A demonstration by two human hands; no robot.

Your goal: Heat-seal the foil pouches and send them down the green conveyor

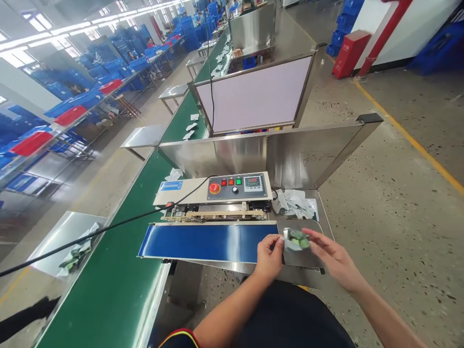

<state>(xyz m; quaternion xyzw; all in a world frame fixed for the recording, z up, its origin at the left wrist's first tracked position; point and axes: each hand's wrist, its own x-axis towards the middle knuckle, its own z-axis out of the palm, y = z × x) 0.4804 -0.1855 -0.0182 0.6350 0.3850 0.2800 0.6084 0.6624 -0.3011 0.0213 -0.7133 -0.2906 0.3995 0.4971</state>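
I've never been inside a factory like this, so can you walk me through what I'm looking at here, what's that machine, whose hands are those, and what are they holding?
There is one picture, taken by a camera worn on a person's head, looking forward and down at their own two bare hands. The left hand and right hand hold a small clear packet with something green inside, pinched at each end. In front of them is a tabletop machine with a red knob, coloured buttons and a small number display; below it runs a short blue belt. The packet hovers at that belt's right end. More packets lie in a pile on the steel table behind the hands. To the left runs a long green conveyor, carrying a few packets.
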